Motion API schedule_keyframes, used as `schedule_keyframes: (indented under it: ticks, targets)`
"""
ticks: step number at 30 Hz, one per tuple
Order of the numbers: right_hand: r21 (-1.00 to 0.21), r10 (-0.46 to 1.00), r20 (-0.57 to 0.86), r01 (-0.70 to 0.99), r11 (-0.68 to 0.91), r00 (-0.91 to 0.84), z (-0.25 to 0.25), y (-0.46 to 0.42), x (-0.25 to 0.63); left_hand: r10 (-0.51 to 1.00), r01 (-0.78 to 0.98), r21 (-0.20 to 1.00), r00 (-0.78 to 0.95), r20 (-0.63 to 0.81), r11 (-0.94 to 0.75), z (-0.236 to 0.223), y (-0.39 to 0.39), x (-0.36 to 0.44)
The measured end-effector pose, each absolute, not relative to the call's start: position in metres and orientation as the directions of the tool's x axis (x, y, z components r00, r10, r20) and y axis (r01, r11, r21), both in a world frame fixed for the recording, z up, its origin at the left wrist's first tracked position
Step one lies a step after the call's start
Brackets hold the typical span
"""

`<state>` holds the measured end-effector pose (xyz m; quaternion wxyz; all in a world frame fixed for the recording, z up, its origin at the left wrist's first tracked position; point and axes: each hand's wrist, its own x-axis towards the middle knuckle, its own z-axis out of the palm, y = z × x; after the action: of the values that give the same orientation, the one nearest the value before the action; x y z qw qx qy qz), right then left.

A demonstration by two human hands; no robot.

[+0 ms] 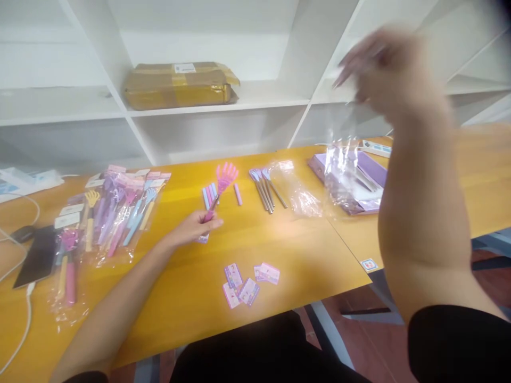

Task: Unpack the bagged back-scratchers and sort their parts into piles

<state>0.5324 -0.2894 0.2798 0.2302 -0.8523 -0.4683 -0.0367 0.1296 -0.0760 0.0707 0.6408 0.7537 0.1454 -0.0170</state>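
1. Left hand (203,223) is closed around the handle of a pink back scratcher (227,178), which tilts up over the table with its clawed head away from the person. Right hand (389,74) is raised and blurred; a clear bag (343,167) hangs below its fingers, but I cannot tell whether they pinch it.
2. White shelves (271,96) stand behind the table.
3. Orange-brown table (159,287) spreads under both arms.
4. Brown package (159,88) with yellow tape lies on a shelf.
5. Bagged scratchers (120,207) in several colours lie at the table's left.
6. Purple packet (373,167) lies at right, partly behind the clear bag.
7. Dark phone (38,255) sits beside the bagged scratchers, a white cable at its near end.
8. Metal-handled scratchers (267,192) lie together, right of the pink one, just beside a flattened bag (301,194).
9. Printed cards (249,291) lie in two overlapping groups near the front edge.
10. Short coloured tubes (206,198) lie behind the left hand; one pink tube (238,194) lies apart.
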Motion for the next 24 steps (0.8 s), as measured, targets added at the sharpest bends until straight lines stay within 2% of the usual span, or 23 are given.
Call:
schedule_keyframes:
  ticks: [4,6,10,12,13,14,15,16,18,19,21,24]
  targets:
    - [-0.366,0.807,0.013,0.754,-0.545,0.590,0.212,-0.245,0.551,0.148,0.264,0.895,0.963,-0.224,-0.360,0.080,-0.083,0.128]
    - [-0.333,0.790,-0.057,0.734,-0.592,0.611,0.181,-0.233,0.574,0.152,0.263,0.881,0.964,-0.220,-0.394,0.083,-0.089,0.129]
    - [-0.233,0.717,-0.037,0.692,-0.684,0.696,0.160,-0.238,0.610,0.263,0.325,0.880,0.934,-0.242,-0.346,0.082,-0.088,0.130]
    - [-0.221,0.711,0.086,0.709,-0.670,0.698,0.158,-0.258,0.596,0.349,0.364,0.880,0.903,-0.251,-0.307,0.082,-0.079,0.129]
    - [-0.227,0.734,0.163,0.749,-0.622,0.659,0.155,-0.271,0.576,0.395,0.373,0.881,0.885,-0.245,-0.291,0.082,-0.073,0.129]
    - [-0.240,0.808,0.255,0.844,-0.479,0.531,0.147,-0.287,0.547,0.442,0.373,0.886,0.868,-0.228,-0.275,0.083,-0.066,0.128]
    - [-0.271,0.892,0.290,0.924,-0.271,0.347,0.136,-0.305,0.511,0.490,0.359,0.898,0.848,-0.201,-0.255,0.084,-0.059,0.127]
    - [-0.327,0.947,0.272,0.942,-0.074,0.169,0.121,-0.324,0.470,0.533,0.333,0.916,0.829,-0.171,-0.225,0.085,-0.052,0.127]
    - [-0.404,0.989,0.106,0.904,0.138,-0.104,0.084,-0.359,0.387,0.595,0.247,0.959,0.795,-0.119,-0.137,0.087,-0.041,0.127]
    - [-0.388,0.980,0.064,0.900,0.199,-0.189,0.065,-0.373,0.351,0.617,0.197,0.976,0.781,-0.100,-0.091,0.088,-0.037,0.126]
    - [-0.328,0.979,0.018,0.924,0.198,-0.204,0.031,-0.388,0.298,0.643,0.113,0.993,0.763,-0.069,-0.027,0.090,-0.032,0.126]
    - [-0.270,0.974,0.094,0.936,0.224,-0.206,0.002,-0.377,0.262,0.661,0.063,0.998,0.749,-0.045,-0.004,0.093,-0.033,0.125]
